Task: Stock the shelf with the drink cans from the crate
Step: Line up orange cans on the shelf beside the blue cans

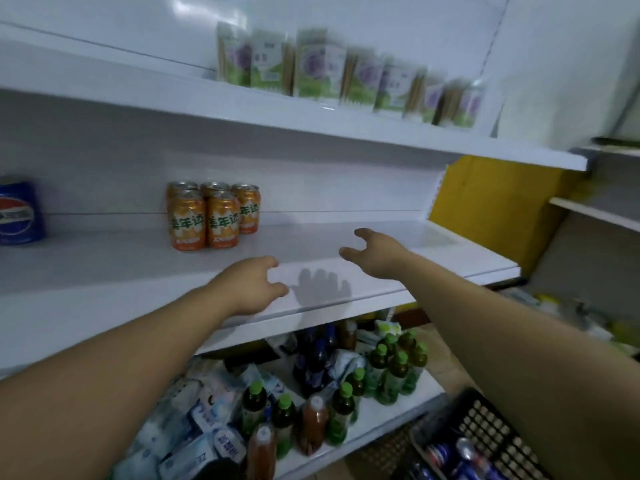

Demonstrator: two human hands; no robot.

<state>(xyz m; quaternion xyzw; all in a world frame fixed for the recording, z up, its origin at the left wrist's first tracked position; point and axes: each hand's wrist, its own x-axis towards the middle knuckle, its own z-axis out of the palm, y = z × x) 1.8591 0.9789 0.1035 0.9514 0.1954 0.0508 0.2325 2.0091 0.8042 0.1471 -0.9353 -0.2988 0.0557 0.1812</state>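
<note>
Several orange drink cans [212, 216] stand in a tight group on the white middle shelf [346, 275]. A blue cola can [19, 213] sits at the shelf's far left. My left hand [252, 282] hovers over the shelf's front part, right of the orange cans, fingers curled and apart, holding nothing. My right hand [375, 252] reaches further right above the shelf, also empty with spread fingers. The black plastic crate [485, 424] sits at the bottom right, with blue cans [460, 459] lying inside.
The top shelf holds a row of green and purple cartons [325, 71]. The lower shelf carries green-capped bottles [391, 368], dark bottles and white-blue packs [204, 438]. A yellow panel [485, 209] stands beyond the shelf's right end.
</note>
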